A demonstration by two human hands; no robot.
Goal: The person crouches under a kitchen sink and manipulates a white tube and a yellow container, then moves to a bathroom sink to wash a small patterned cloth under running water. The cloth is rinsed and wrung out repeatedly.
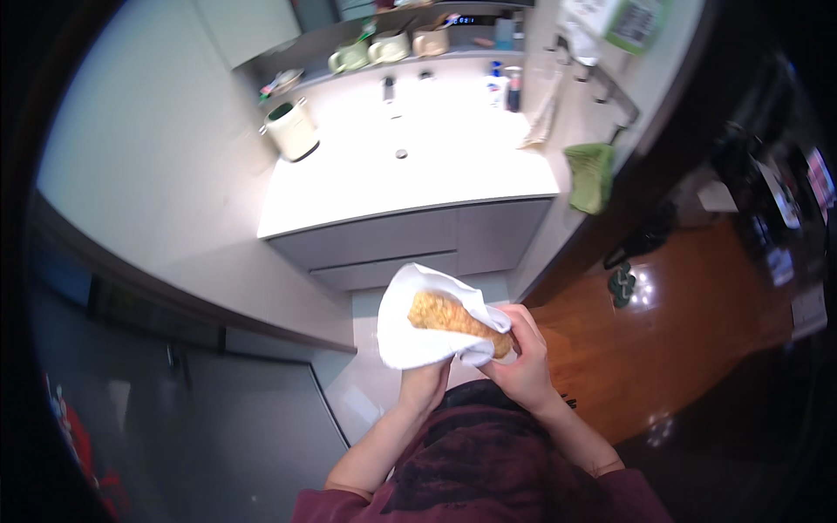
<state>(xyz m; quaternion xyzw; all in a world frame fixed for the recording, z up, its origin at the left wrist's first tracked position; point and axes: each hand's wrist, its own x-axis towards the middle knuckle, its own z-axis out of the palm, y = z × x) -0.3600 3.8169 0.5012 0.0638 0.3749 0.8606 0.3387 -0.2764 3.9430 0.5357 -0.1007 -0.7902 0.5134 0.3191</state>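
Note:
A long golden-brown piece (451, 315) with a rough crust, which looks like fried food, lies in a white wrap (400, 343) held before my body. Whether the wrap is paper or cloth I cannot tell. My right hand (526, 363) grips the wrap's gathered right end, with the thumb below and the fingers curled around the far side. From beneath, my left hand (426, 382) holds up the wrap's near side, which hides its fingers. The piece's right end shows between the folds, close to my right fingers.
Ahead stands a white washbasin counter (353, 189) with a faucet (389, 88), a cream container (292, 131) and pump bottles (497, 88). Mugs (390, 47) line the shelf above. A green towel (590, 176) hangs at right. Slippers (622, 286) lie on the wooden floor (608, 353).

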